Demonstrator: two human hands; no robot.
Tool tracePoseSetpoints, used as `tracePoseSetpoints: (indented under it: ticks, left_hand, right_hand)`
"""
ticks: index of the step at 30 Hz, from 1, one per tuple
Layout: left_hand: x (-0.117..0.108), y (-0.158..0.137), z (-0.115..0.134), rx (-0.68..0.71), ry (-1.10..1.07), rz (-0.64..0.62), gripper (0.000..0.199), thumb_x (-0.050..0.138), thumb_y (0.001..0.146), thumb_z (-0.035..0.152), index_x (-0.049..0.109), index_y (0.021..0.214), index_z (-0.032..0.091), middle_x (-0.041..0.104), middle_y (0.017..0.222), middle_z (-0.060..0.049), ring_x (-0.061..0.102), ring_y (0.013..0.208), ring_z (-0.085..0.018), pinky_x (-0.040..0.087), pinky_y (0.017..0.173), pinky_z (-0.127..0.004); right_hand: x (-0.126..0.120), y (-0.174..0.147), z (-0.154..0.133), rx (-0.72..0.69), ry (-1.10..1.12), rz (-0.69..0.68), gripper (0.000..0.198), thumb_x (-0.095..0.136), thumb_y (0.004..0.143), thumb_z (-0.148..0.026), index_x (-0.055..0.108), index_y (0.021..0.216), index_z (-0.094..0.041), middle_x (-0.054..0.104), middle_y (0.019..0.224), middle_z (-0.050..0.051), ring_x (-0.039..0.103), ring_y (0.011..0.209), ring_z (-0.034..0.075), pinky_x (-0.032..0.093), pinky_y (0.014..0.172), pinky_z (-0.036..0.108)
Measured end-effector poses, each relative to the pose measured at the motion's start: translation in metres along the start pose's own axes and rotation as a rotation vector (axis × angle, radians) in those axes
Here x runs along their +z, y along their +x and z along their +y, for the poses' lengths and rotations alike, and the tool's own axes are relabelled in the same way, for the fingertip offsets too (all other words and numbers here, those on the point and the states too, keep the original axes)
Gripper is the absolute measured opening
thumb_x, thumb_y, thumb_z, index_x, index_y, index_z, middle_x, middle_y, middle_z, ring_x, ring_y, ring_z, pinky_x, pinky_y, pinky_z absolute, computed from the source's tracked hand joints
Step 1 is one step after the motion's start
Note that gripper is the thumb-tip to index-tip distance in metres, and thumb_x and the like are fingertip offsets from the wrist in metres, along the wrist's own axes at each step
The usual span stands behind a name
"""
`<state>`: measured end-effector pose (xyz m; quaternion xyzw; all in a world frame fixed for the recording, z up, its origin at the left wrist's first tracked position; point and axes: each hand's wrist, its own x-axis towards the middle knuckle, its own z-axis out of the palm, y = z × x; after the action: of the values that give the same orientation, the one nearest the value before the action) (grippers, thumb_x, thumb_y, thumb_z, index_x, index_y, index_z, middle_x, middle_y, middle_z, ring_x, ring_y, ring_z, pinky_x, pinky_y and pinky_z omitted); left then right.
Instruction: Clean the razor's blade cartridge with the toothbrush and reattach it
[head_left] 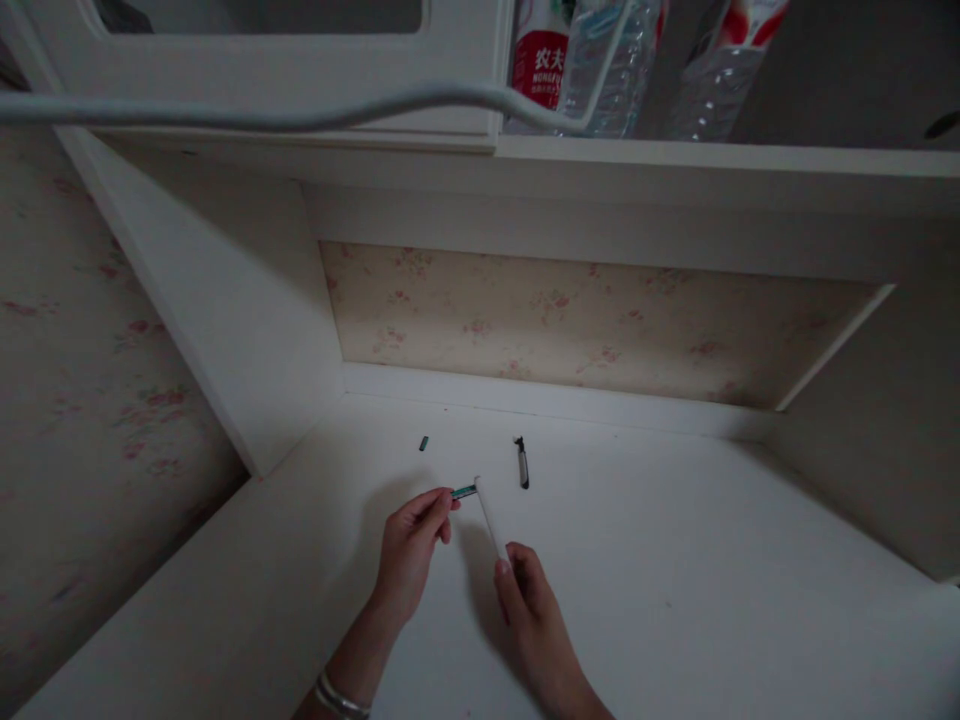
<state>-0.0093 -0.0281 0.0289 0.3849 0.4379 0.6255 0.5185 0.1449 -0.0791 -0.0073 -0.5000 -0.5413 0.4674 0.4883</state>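
Note:
My left hand pinches a thin, flat green-and-dark strip between thumb and fingers. My right hand is closed around a slim white stick, which tilts up and to the left. The strip's far end meets the upper tip of the stick; whether they are joined I cannot tell. Beyond the hands lies a small dark green rectangular piece. Further right is a narrow black-and-white tool with a short angled head, lying lengthwise on the white desk top.
A white side panel and a back ledge bound the desk. Above hangs a shelf with plastic bottles. A pale bar crosses in front of the cabinet. Floral wallpaper shows at left.

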Motion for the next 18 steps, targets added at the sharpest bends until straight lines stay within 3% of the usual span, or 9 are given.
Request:
tracePoseSetpoints:
  ticks: [6, 10, 18]
  left_hand:
    - [0.000, -0.001, -0.003, 0.030, 0.074, 0.001, 0.037, 0.067, 0.072, 0.042, 0.070, 0.091, 0.011, 0.063, 0.068, -0.005, 0.045, 0.053, -0.010, 0.034, 0.051, -0.022]
    - [-0.001, -0.002, -0.003, 0.032, 0.088, -0.039, 0.035, 0.067, 0.073, 0.041, 0.071, 0.092, 0.013, 0.051, 0.053, 0.002, 0.042, 0.052, -0.010, 0.032, 0.051, -0.021]
    - [0.000, -0.002, -0.003, 0.016, 0.059, -0.017, 0.034, 0.067, 0.072, 0.042, 0.071, 0.089, 0.013, 0.059, 0.064, -0.003, 0.043, 0.054, -0.010, 0.033, 0.053, -0.022]
  right_hand:
    - [0.005, -0.002, -0.009, -0.037, -0.053, -0.059, 0.037, 0.041, 0.092, -0.049, 0.058, 0.106, -0.019, 0.058, 0.085, 0.003, 0.052, 0.081, 0.019, 0.041, 0.075, 0.025]
    - [0.010, -0.007, -0.011, -0.071, -0.056, -0.153, 0.037, 0.039, 0.093, -0.047, 0.059, 0.108, -0.019, 0.061, 0.094, 0.004, 0.054, 0.089, 0.020, 0.040, 0.081, 0.025]
    - [0.011, -0.005, -0.005, -0.020, -0.057, -0.027, 0.038, 0.040, 0.092, -0.049, 0.059, 0.104, -0.018, 0.061, 0.088, 0.004, 0.055, 0.083, 0.020, 0.041, 0.075, 0.025]
